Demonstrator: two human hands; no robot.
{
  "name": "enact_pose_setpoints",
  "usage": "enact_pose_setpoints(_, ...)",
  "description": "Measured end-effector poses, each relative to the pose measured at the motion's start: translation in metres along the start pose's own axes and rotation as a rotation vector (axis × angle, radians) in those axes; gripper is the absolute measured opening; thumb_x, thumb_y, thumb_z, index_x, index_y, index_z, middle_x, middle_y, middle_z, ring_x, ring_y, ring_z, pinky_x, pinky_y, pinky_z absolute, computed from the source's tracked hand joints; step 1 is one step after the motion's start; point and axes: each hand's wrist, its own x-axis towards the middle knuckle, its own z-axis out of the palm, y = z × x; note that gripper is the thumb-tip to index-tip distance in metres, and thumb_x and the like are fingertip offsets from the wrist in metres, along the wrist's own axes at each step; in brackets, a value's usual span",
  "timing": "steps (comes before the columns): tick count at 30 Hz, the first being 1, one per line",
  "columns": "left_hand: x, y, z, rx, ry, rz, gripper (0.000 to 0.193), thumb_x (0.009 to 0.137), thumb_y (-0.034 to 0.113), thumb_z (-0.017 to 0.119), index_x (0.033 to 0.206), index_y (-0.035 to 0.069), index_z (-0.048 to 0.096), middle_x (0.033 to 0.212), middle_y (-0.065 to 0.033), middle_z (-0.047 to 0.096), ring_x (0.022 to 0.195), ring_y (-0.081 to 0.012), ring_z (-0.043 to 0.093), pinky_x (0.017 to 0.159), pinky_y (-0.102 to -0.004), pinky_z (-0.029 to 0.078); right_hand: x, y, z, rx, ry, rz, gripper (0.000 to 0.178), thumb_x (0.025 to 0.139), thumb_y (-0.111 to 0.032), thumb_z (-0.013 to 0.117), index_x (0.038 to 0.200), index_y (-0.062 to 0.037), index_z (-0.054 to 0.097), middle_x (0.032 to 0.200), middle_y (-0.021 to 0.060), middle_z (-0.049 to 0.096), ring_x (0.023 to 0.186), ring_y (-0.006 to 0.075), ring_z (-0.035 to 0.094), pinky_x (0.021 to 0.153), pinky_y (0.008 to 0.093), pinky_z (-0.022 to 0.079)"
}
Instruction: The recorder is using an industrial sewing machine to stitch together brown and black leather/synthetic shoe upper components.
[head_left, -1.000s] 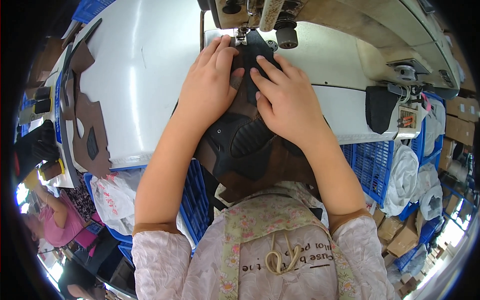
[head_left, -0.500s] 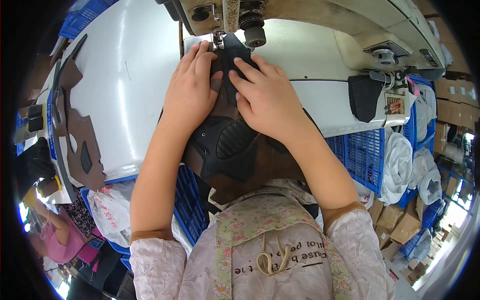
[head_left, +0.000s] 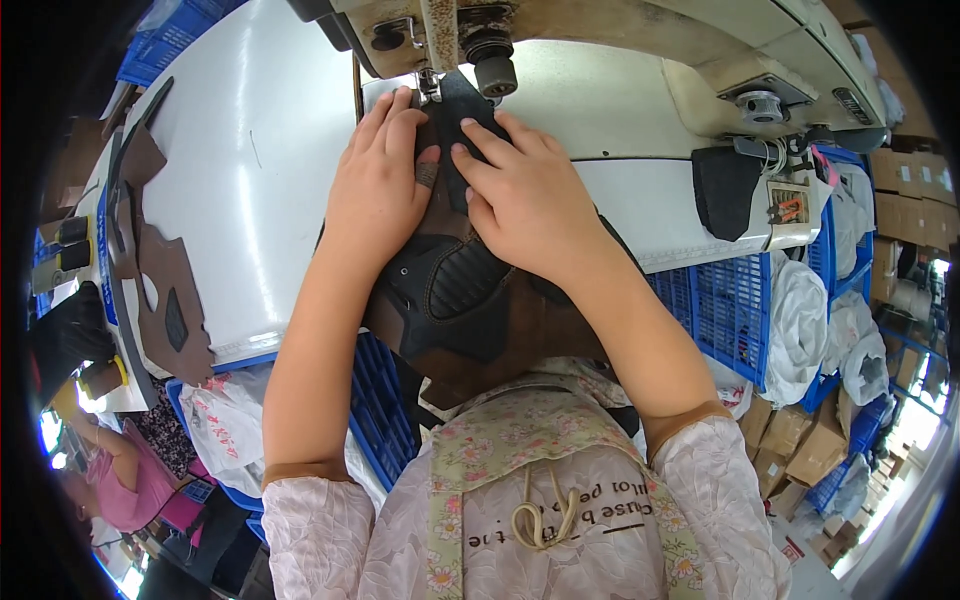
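Observation:
A brown and black stitched leather piece (head_left: 465,275), with a ribbed oval panel, runs from my lap up onto the sewing machine bed. Its narrow far end lies by the metal presser foot (head_left: 429,88) of the sewing machine (head_left: 610,40). My left hand (head_left: 375,185) rests flat on the left side of that narrow part, fingertips close to the presser foot and a dark band around the thumb. To the right, my right hand (head_left: 530,190) presses down on the black strip with its fingers spread. Neither hand grasps anything. The needle cannot be made out.
Brown leather cut-outs (head_left: 170,280) lie at the table's left edge. A black fabric piece (head_left: 725,190) hangs over the right edge, near small orange-handled tools (head_left: 788,208). Blue crates (head_left: 720,310) and white bags stand below. Another person in pink (head_left: 135,480) sits at lower left.
The view has shifted slightly, so the machine appears a little further left. Both hands stay flat on the leather piece, with almost no visible movement against it.

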Motion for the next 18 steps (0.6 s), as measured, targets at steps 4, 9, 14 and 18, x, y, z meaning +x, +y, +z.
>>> enact_pose_setpoints(4, 0.000, 0.000, 0.001, 0.002, 0.002, -0.004, 0.030, 0.091, 0.011, 0.062, 0.118, -0.001, 0.054, 0.142, -0.0201, 0.050, 0.134, -0.0381, 0.044, 0.107, -0.0450, 0.040, -0.001, 0.000, 0.002, -0.004, -0.001, -0.001, 0.038, 0.082, -0.015, 0.060, 0.117, -0.0032, 0.067, 0.134, 0.0150, 0.058, 0.124, 0.0383, 0.050, 0.101, 0.0465, 0.042)
enact_pose_setpoints(9, -0.001, -0.001, 0.000, -0.011, 0.025, 0.019, 0.030, 0.091, 0.011, 0.062, 0.117, -0.002, 0.054, 0.140, -0.0205, 0.051, 0.133, -0.0386, 0.045, 0.105, -0.0454, 0.041, 0.000, 0.000, 0.003, 0.031, 0.028, 0.012, 0.034, 0.081, -0.016, 0.064, 0.112, -0.0037, 0.069, 0.130, 0.0146, 0.061, 0.122, 0.0385, 0.053, 0.102, 0.0457, 0.042)
enact_pose_setpoints(14, 0.000, -0.003, -0.001, -0.032, 0.028, 0.016, 0.029, 0.090, 0.012, 0.063, 0.115, -0.001, 0.056, 0.140, -0.0207, 0.051, 0.132, -0.0388, 0.046, 0.105, -0.0451, 0.042, -0.001, 0.004, 0.006, 0.167, 0.087, 0.032, 0.025, 0.079, -0.016, 0.067, 0.101, -0.0054, 0.074, 0.124, 0.0128, 0.065, 0.118, 0.0369, 0.056, 0.103, 0.0440, 0.042)
enact_pose_setpoints(18, -0.001, 0.001, -0.010, 0.004, -0.046, -0.019, 0.036, 0.089, 0.017, 0.065, 0.122, 0.003, 0.059, 0.142, -0.0198, 0.050, 0.133, -0.0386, 0.045, 0.106, -0.0452, 0.040, 0.000, -0.001, -0.004, 0.156, 0.028, 0.004, 0.022, 0.083, -0.020, 0.066, 0.098, -0.0064, 0.074, 0.121, 0.0110, 0.065, 0.121, 0.0326, 0.055, 0.105, 0.0490, 0.039)
